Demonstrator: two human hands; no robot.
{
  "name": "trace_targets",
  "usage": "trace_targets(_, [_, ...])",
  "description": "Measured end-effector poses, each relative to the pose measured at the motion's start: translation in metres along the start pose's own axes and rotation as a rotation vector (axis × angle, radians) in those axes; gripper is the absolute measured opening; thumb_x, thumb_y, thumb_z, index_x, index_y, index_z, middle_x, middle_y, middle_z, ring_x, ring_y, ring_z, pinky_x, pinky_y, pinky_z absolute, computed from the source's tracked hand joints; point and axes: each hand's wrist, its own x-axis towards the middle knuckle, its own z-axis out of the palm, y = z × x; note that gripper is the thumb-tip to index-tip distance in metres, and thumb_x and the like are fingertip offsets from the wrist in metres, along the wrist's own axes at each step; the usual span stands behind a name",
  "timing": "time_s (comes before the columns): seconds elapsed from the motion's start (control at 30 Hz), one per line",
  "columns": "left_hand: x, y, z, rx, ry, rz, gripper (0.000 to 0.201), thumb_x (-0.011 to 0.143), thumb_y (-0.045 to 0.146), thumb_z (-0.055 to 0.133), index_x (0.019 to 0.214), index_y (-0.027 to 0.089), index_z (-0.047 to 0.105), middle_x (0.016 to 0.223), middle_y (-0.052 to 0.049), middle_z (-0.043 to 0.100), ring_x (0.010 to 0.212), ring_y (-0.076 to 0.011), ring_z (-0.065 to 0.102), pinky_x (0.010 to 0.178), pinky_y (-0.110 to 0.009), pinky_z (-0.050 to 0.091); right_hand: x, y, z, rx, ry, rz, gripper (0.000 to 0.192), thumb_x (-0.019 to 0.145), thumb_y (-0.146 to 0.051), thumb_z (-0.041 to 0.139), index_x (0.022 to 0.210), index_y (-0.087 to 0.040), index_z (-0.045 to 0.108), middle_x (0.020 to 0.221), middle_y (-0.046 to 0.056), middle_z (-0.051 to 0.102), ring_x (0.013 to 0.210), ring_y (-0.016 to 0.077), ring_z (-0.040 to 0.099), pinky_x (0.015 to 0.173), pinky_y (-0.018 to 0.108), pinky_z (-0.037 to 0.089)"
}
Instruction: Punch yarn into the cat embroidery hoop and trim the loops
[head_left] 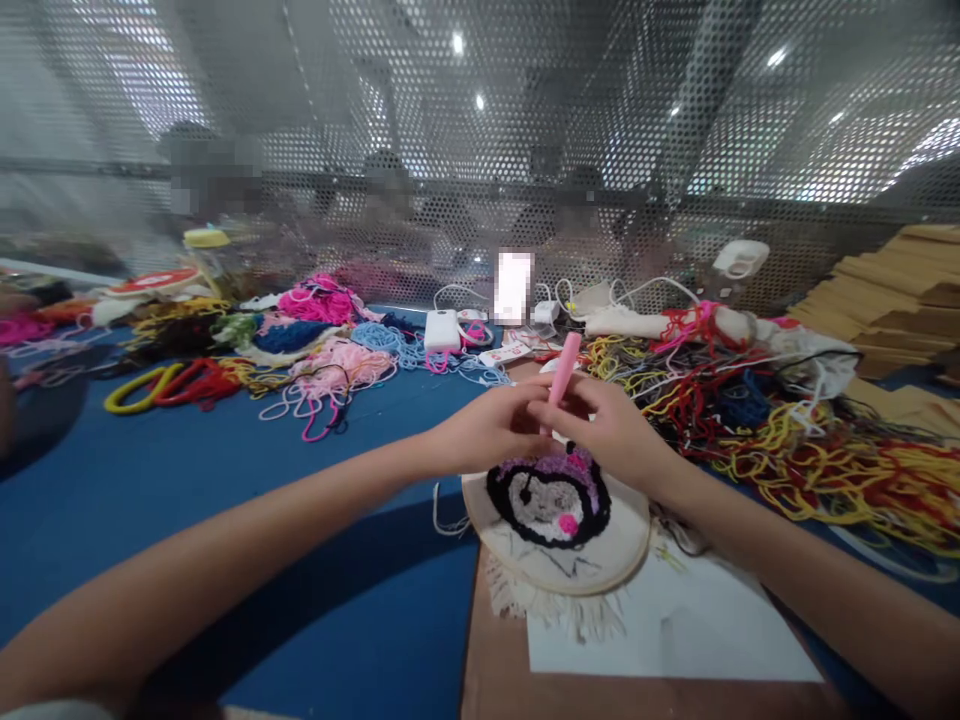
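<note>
Lots of yarn [817, 450] lies in messy heaps on my big blue table [225, 470], with a wall of metal mesh [525, 120] behind it. A round hoop [559, 560] sits near me on white paper [675, 630], and it holds cloth with a fuzzy black and purple picture [551, 495]. My left hand [491, 430] and right hand [611, 425] meet just above the hoop. My right fingers are closed tight around a pink punch needle [562, 370], standing up. My left fingertips pinch together and touch it low down.
</note>
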Motion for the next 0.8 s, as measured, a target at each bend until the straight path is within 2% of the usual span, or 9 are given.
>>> trace_targets(0.13, [-0.002,-0.004,-0.007,-0.080,-0.072,-0.083,0.011,0.072,0.019,0.060,0.077,0.012,0.053,0.070,0.002,0.051,0.064,-0.0086,0.048,0.062,-0.025,0.041,0.004,-0.004,-0.009,0.135,0.026,0.023,0.031,0.088,-0.039,0.043,0.095,-0.018,0.064,0.097,0.005,0.062,0.080,0.0138,0.055,0.068,0.026,0.041])
trace_targets(0.23, [-0.003,-0.004,-0.007,-0.098,-0.084,-0.098,0.015,0.072,0.020,0.062,0.083,0.012,0.054,0.071,0.002,0.051,0.065,-0.0086,0.048,0.060,-0.024,0.040,0.006,-0.007,-0.018,0.175,0.038,0.062,0.031,0.085,-0.041,0.048,0.098,-0.017,0.064,0.091,0.004,0.062,0.073,0.0127,0.053,0.062,0.025,0.040])
trace_targets(0.47, [-0.005,-0.001,-0.005,-0.088,-0.134,-0.094,0.027,0.073,0.026,0.062,0.096,0.012,0.057,0.078,-0.001,0.056,0.070,-0.0113,0.052,0.066,-0.028,0.044,0.008,-0.005,-0.024,0.227,-0.044,0.088,0.028,0.083,-0.040,0.050,0.091,-0.016,0.063,0.079,0.002,0.058,0.058,0.0089,0.044,0.052,0.022,0.037])
trace_targets(0.63, [-0.009,-0.008,-0.011,-0.059,-0.197,-0.160,0.040,0.066,0.012,0.064,0.106,0.012,0.056,0.081,-0.003,0.061,0.071,-0.0126,0.056,0.068,-0.029,0.045,0.007,-0.009,-0.025,0.261,-0.112,0.126,0.027,0.085,-0.033,0.048,0.098,-0.015,0.062,0.075,0.002,0.058,0.061,0.0099,0.046,0.054,0.022,0.039])
trace_targets(0.8, [-0.010,-0.013,-0.013,-0.073,-0.197,-0.165,0.045,0.063,0.003,0.060,0.107,0.013,0.058,0.081,-0.002,0.060,0.071,-0.0112,0.056,0.067,-0.027,0.045,0.007,-0.011,-0.029,0.257,-0.082,0.156,0.027,0.085,-0.032,0.046,0.099,-0.014,0.061,0.080,0.005,0.061,0.066,0.0115,0.050,0.056,0.024,0.040])
